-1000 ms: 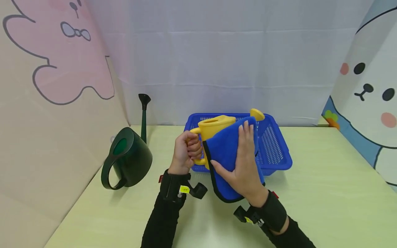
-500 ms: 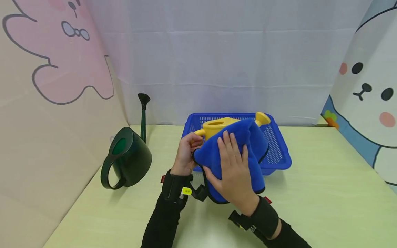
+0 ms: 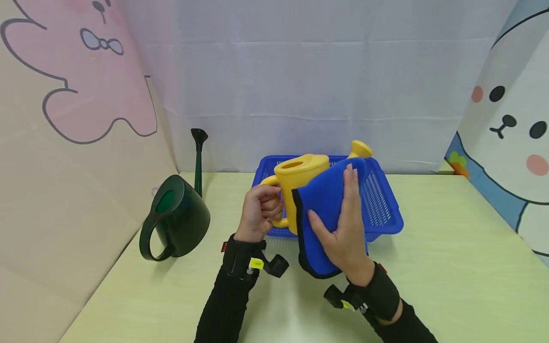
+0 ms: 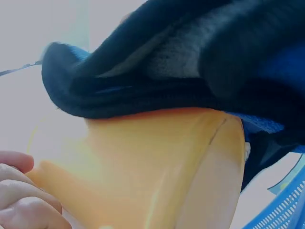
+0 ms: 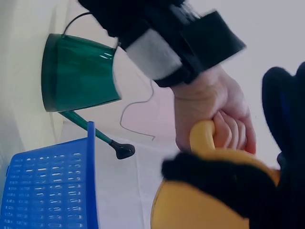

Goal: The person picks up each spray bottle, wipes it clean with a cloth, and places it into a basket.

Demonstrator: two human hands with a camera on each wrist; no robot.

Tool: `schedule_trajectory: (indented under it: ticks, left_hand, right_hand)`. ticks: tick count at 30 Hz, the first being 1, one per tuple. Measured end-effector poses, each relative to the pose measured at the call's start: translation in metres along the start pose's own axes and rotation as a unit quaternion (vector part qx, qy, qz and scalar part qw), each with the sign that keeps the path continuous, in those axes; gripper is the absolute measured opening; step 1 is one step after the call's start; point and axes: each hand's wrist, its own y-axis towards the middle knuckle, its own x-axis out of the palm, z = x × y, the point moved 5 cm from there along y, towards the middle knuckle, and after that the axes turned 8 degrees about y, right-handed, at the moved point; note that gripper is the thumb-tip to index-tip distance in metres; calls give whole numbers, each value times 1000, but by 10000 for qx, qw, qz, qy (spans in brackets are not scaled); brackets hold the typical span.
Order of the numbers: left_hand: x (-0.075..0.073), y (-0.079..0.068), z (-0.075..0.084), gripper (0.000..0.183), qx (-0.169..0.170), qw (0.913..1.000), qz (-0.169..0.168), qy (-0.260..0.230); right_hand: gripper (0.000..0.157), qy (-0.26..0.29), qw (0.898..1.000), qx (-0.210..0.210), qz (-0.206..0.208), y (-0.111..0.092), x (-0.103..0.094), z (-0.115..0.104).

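My left hand (image 3: pixel 260 213) grips the handle of a yellow watering can (image 3: pixel 302 172), its fingers curled round it. The can is held up in front of the blue basket, and the left wrist view shows its smooth side and base (image 4: pixel 209 191). A blue cloth with black edging (image 3: pixel 321 205) covers the can's right side. My right hand (image 3: pixel 345 233) lies flat on the cloth, fingers straight, pressing it against the can. The yellow sprinkler head (image 3: pixel 360 149) shows above the cloth; the spout behind is hidden. In the right wrist view the left hand (image 5: pixel 214 109) holds the handle.
Behind the can stands a blue perforated basket (image 3: pixel 388 209) on the pale table (image 3: pixel 454 247). To the left is a dark green watering can (image 3: pixel 184 224), its long spout (image 3: pixel 198 166) pointing up at the back. A white cloth backdrop (image 3: pixel 274 85) closes off the rear.
My right hand slid left and down with the cloth, then back right and up. The watering can dipped and rose again, so more of its yellow body shows now. The left hand keeps its grip.
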Motion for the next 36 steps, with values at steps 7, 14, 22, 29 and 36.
schedule_trajectory:
  ticks: [7, 14, 22, 29, 36]
  left_hand:
    - [0, -1, 1, 36, -29, 9999, -92, -77]
    - [6, -3, 1, 31, -78, 9996, -228, -161]
    - [8, -7, 0, 17, -178, 9982, 492, 292]
    - [10, -7, 1, 22, -163, 9997, 160, 64]
    - [9, -8, 8, 31, 38, 9987, -498, 101]
  right_hand:
    - [77, 42, 9997, 226, 29, 0, 0, 0]
    - [74, -905, 9942, -545, 185, -8, 9, -14]
    - [66, -1867, 9729, -1364, 99, -21, 23, -29]
    - [71, -1255, 9853, -1156, -17, -11, 14, -21]
    - [78, 276, 9988, -401, -97, 2, -1, -5]
